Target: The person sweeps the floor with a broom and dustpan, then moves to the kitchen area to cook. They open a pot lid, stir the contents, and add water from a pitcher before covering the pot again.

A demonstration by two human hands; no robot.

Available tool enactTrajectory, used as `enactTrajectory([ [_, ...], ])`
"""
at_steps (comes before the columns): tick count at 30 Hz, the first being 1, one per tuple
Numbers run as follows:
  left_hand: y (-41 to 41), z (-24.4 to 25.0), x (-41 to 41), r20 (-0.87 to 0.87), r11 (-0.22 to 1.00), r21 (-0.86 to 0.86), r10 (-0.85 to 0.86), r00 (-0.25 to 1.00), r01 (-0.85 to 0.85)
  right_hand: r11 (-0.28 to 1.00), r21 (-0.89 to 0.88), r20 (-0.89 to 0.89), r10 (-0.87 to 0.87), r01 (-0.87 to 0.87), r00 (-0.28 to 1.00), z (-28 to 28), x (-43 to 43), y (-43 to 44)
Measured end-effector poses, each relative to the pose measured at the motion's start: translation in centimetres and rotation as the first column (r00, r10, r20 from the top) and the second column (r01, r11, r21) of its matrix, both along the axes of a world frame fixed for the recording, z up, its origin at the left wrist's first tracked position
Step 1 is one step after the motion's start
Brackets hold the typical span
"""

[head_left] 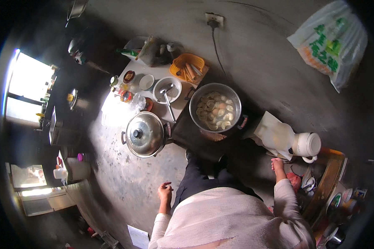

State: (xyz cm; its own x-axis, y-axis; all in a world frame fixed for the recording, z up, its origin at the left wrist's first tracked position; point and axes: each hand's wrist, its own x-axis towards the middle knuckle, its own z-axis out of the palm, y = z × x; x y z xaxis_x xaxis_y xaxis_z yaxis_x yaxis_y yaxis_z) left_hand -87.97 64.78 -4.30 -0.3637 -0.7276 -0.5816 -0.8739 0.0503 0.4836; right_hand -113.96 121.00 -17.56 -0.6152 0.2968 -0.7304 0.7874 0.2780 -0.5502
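Observation:
My left hand (165,190) hangs low at my left side, holding nothing, its fingers partly bent and apart. At my right side, my right hand (277,164) has its fingers curled, near a white electric kettle (307,144); whether it grips anything is unclear. Before me a metal pot (215,107) without its lid holds dumplings and some eggs in liquid. Left of it sits a lidded steel pan (144,134) with a black knob. A ladle (169,106) rests in a white bowl (167,90) on the table, its handle reaching over the table's edge.
An orange plastic basket (187,62) with utensils stands at the table's back, beside a smaller bowl (147,82) and several jars. A plug sits in a wall socket (214,20). A plastic bag (333,43) hangs at upper right. A wooden cabinet (324,183) stands at my right.

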Motion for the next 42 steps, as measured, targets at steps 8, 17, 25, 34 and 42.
enactTrajectory([
  [8, -7.6, -3.9, -4.0, -0.236, 0.99, -0.142, -0.055, 0.97, 0.022, 0.906, -0.119, 0.045, 0.413, -0.406, 0.909, 3.8, -1.9, -11.3],
  [17, -20.4, -3.9, -14.6, -0.212, 0.857, -0.507, -0.231, 0.95, 0.096, 0.831, 0.029, 0.103, 0.55, -0.555, 0.829, 7.7, -3.1, -24.7],
  [25, -26.5, -4.1, -20.0, -0.071, 0.856, -0.459, -0.302, 0.951, 0.237, 0.76, 0.146, 0.075, 0.63, -0.633, 0.773, 9.2, -2.1, -30.9],
  [34, -27.2, -3.7, -21.6, 0.003, 0.838, -0.445, -0.35, 0.937, 0.315, 0.873, 0.17, 0.017, 0.461, -0.456, 0.887, 8.3, 3.0, -26.9],
  [42, -25.3, -1.4, -21.8, -0.114, 0.812, -0.557, -0.287, 0.951, 0.178, 0.86, 0.132, 0.013, 0.496, -0.493, 0.868, 8.7, 2.9, -21.7],
])
